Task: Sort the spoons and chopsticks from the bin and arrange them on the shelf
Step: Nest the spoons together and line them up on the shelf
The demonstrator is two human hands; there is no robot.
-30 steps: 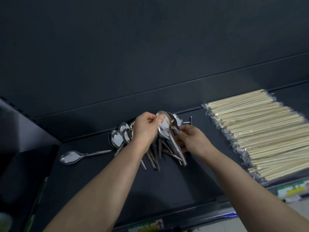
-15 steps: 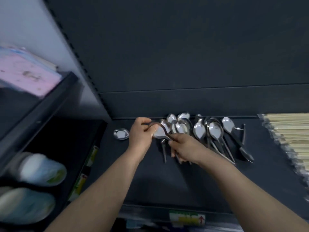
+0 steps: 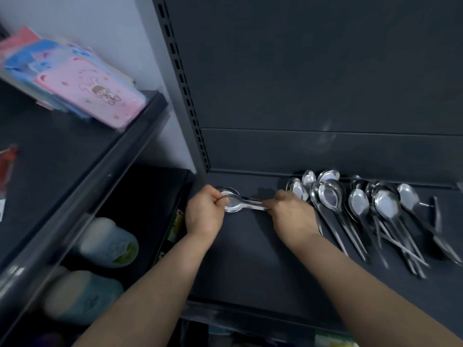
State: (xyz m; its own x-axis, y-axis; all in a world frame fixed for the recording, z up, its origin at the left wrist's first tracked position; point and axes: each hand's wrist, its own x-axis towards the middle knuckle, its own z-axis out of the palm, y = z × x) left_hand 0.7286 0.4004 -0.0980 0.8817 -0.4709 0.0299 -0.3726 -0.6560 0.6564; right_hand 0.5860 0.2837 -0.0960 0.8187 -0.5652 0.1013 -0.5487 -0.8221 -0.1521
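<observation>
A dark shelf (image 3: 250,259) with a dark back panel fills the view in front of me. Toward 9 o'clock on it I hold one steel spoon (image 3: 234,204) low over the surface. Its long axis runs side to side, bowl pointing to 9 o'clock and handle to 3 o'clock, hollow side up. My left hand (image 3: 204,214) has its fingers curled, pinching the rim of the bowl. My right hand (image 3: 293,216) is curled too, pinching the handle end. I cannot tell whether the spoon touches the shelf. The rim of a second bowl shows just behind it.

At 3 o'clock lies the heap of spoons (image 3: 363,204), bowls toward 12 o'clock, handles fanning to 5 o'clock. At 10 o'clock, on a neighbouring shelf, sits a pink packet (image 3: 95,93).
</observation>
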